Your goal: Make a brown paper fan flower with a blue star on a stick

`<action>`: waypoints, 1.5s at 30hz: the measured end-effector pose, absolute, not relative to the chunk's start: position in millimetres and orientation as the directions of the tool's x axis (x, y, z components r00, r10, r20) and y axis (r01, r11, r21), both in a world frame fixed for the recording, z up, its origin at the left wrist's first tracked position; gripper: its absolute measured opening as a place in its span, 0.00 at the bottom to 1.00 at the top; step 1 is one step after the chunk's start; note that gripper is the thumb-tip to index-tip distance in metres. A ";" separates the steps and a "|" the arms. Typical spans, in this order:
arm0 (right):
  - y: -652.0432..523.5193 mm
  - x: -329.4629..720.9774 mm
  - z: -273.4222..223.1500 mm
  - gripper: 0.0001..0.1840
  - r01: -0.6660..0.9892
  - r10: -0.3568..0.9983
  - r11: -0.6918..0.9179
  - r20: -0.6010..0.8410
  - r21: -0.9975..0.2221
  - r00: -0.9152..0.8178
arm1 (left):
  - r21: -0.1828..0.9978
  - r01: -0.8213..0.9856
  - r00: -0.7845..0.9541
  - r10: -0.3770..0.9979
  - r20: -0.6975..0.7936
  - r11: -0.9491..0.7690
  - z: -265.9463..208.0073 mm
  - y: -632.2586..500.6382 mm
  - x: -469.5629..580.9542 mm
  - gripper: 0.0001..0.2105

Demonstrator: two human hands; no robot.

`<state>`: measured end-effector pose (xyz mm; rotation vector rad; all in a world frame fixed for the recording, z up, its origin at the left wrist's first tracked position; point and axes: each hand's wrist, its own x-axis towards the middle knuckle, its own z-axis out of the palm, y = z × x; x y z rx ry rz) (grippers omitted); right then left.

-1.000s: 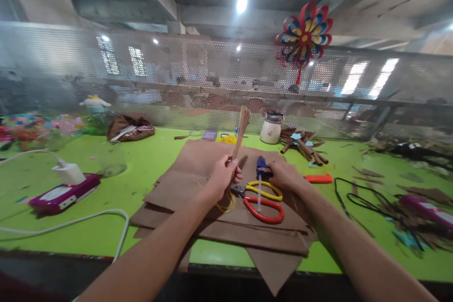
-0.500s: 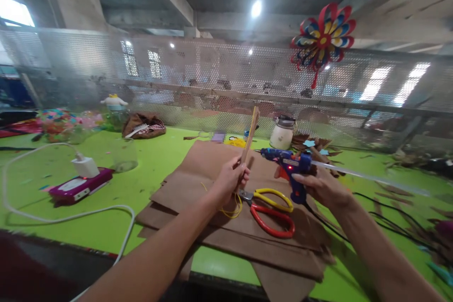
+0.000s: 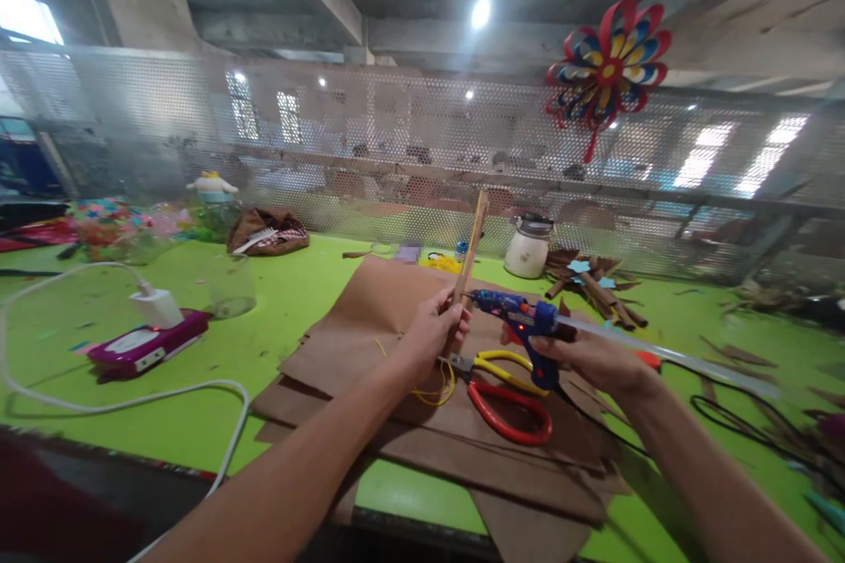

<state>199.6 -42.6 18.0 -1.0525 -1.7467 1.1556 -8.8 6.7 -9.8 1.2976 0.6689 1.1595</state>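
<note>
My left hand [image 3: 441, 327] is closed around the lower part of a narrow brown paper strip [image 3: 473, 239], which stands nearly upright with a yellow line along its edge. In my right hand [image 3: 594, 354] is a blue hot glue gun [image 3: 515, 313], a long clear glue stick [image 3: 666, 350] jutting from its back. The gun's nozzle is at the strip, just above my left fingers; whether it touches I cannot tell. Below both hands, scissors [image 3: 511, 412] with one yellow and one red handle lie on stacked brown paper sheets [image 3: 356, 352]. A yellow string [image 3: 436, 396] curls beside the blades.
Left on the green table [image 3: 310, 290] are a purple power strip [image 3: 149, 350] with a white plug and cable, and a clear cup [image 3: 231, 286]. Behind stand a white jar [image 3: 528, 248] and brown paper scraps [image 3: 598, 281]. Black cord [image 3: 732, 409] loops at right.
My right hand has brought the glue gun leftward and slightly down, its nozzle now at the strip. My left hand still holds the strip in nearly the same place.
</note>
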 end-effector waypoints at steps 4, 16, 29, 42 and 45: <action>-41.5 200.4 16.6 0.20 0.223 0.906 0.259 0.156 -0.940 -0.392 | 0.957 -0.266 0.335 0.919 0.208 -0.120 -8.1 3.7 -7.9 0.09; -42.9 199.1 15.5 0.17 0.252 0.904 0.280 0.166 -0.926 -0.395 | 0.960 -0.252 0.296 0.934 0.197 -0.123 -11.6 7.4 -6.7 0.09; -41.8 198.7 11.0 0.14 0.209 0.903 0.282 0.185 -0.936 -0.388 | 0.961 -0.211 0.233 0.946 0.227 -0.178 -13.1 12.2 -5.7 0.14; -42.7 194.7 11.5 0.16 0.176 0.913 0.283 0.209 -0.943 -0.349 | 0.958 -0.220 0.223 0.947 0.232 -0.183 -15.2 11.5 -6.2 0.16; -43.1 195.5 11.0 0.16 0.173 0.919 0.258 0.186 -0.951 -0.349 | 0.958 -0.215 0.230 0.944 0.237 -0.188 -14.9 11.0 -6.3 0.16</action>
